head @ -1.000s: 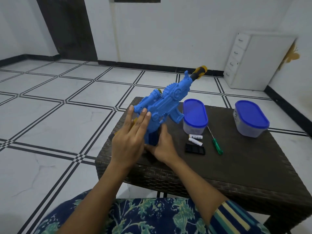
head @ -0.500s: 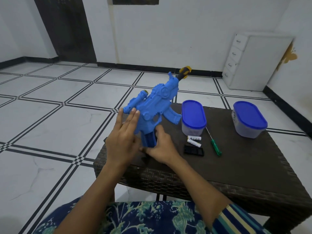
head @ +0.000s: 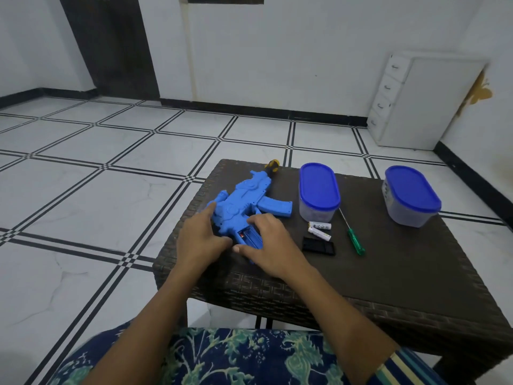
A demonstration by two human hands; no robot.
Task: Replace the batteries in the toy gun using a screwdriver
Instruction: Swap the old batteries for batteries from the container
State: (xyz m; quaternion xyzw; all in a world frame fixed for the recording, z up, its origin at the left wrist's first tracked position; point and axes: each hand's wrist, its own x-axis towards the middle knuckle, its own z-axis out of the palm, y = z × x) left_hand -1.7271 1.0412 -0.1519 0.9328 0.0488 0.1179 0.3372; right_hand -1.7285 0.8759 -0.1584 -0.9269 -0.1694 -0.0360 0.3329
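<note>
toy gun on table; left hand pressing flat, right hand gripping it; lidded containers, contents unclear.

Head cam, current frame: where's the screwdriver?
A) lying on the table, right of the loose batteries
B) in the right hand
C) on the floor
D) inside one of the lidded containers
A: the green-handled screwdriver lies on the table to the right of the two loose batteries, with nothing touching it. The left hand and right hand are both on the toy gun.
</note>
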